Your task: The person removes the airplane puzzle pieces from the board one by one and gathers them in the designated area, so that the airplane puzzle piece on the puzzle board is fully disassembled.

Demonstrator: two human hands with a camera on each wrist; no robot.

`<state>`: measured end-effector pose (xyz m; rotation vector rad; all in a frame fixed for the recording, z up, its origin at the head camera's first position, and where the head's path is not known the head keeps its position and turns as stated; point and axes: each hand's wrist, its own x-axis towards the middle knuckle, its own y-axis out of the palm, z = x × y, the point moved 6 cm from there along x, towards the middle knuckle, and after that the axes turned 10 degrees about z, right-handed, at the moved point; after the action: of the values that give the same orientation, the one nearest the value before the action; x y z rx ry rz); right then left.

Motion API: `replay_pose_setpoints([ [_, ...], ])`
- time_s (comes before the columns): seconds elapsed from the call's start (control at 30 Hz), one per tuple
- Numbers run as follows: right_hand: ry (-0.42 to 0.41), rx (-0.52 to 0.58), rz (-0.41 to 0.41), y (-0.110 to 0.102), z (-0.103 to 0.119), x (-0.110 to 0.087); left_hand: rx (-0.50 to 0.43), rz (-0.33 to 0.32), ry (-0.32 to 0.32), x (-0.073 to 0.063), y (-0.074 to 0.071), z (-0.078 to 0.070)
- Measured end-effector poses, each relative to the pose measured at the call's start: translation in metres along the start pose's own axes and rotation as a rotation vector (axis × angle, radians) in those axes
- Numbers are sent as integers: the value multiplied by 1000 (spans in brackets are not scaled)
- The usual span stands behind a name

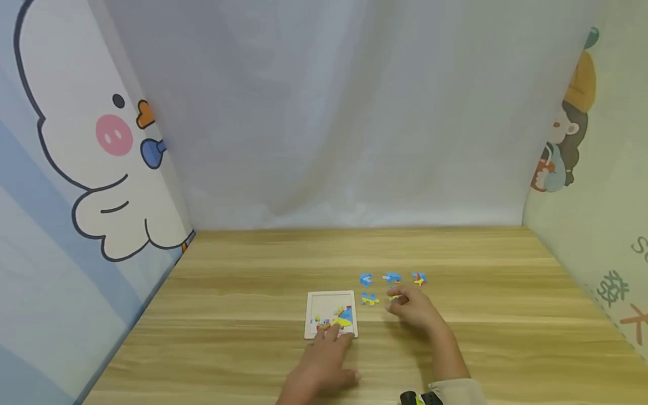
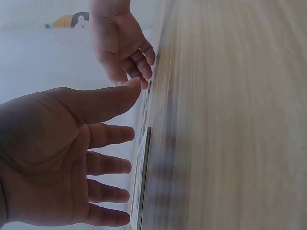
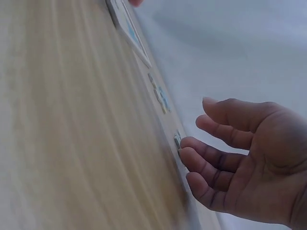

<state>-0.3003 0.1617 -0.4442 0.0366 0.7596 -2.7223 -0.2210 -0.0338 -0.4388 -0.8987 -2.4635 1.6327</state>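
Note:
A square puzzle board [image 1: 324, 304] with a pale frame lies on the table, its lower part filled with colourful pieces and its upper part bare. My left hand [image 1: 324, 360] has its straight fingers at the board's near edge, fingertips over the lowest pieces, thumb spread to the right. To the right, my right hand [image 1: 415, 308] hovers with loosely bent fingers over a blue-and-yellow puzzle piece, which it partly hides. In the right wrist view, the thumb and fingers of that hand [image 3: 244, 158] stand apart, with the fingertips close to a piece [image 3: 177, 140].
Beside the board lie a blue-and-yellow piece [image 1: 369, 300] and, farther back in a row, a blue piece [image 1: 366, 279], another blue piece [image 1: 392, 277] and a red, blue and yellow one [image 1: 419, 278]. The wooden table [image 1: 228, 292] meets a white curtain [image 1: 354, 140] behind.

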Motion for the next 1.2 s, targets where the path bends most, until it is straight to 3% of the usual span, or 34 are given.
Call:
replay_pose_setpoints([
  [0.2, -47, 5, 20, 4, 10, 2, -44, 17, -11, 4, 3, -1],
  [0.33, -54, 6, 46, 10, 15, 6, -51, 61, -41, 4, 4, 0],
  [0.6, -181, -25, 92, 23, 26, 14, -9, 96, -42, 3, 1, 0],
  [0.9, -180, 8, 131, 43, 27, 23, -2, 101, -42, 4, 9, 2],
  [1.07, -166, -44, 102, 52, 30, 29, -29, 115, -43, 5, 13, 3],
  [1.2, -126, -54, 79, 57, 30, 33, 3, 91, -33, 5, 10, 1],
])
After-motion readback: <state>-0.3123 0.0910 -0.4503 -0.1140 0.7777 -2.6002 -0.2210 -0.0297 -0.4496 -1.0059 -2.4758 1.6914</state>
